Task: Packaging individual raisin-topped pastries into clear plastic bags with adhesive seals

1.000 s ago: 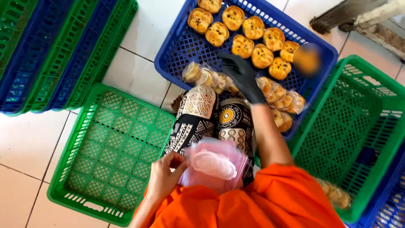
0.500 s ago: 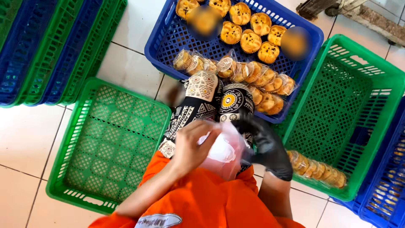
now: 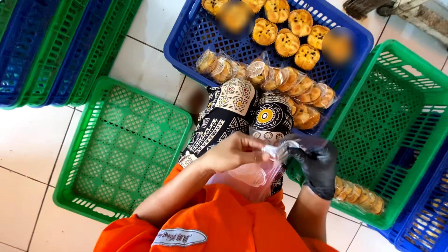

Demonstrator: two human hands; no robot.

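- White floor tiles (image 3: 28,149) fill the lower left of frame.
- Bare left hand (image 3: 235,151) and black-gloved right hand (image 3: 317,163) pinch a clear thin plastic bag (image 3: 254,175) at lower centre, fingers clamped on it.

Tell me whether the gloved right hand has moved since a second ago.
Yes. The right hand left the pastries in the blue crate and came back toward the body, now at the clear plastic bag.

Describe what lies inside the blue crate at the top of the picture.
The blue crate holds loose round pastries at the back and clear bags of pastries along its near side. The person's patterned knees cover the near edge; two pastries are blurred.
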